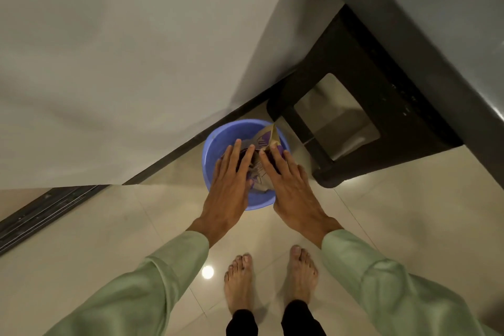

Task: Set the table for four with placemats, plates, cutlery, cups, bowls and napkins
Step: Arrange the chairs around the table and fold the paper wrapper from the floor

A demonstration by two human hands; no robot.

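Left hand (pixel 230 181) and right hand (pixel 290 187) over a blue basin (pixel 218 139) on the floor (pixel 109 226).
Both hands lie flat with straight fingers, gripping nothing, above a brown-and-purple bag (pixel 268 136) inside the basin, which sits by the wall (pixel 109 63) beside a black stool (pixel 395 123).

- Round blue plastic basin (pixel 218 142): smooth, with a soft sheen on its inner wall.
- Brown paper bag with purple print (pixel 268 135): matt and creased (the print looks as flat as the paper).
- Beige floor tiles (pixel 109 226): polished and glossy, with a round bright reflection.
- Black plastic stool (pixel 395 117): matt and dull.
- Pale green sleeves (pixel 152 289): soft matt cloth, wrinkled.
- Grey wall (pixel 109 49): smooth and matt.
- Dark floor track (pixel 46 207): ribbed, seemingly metal, with a dull sheen.
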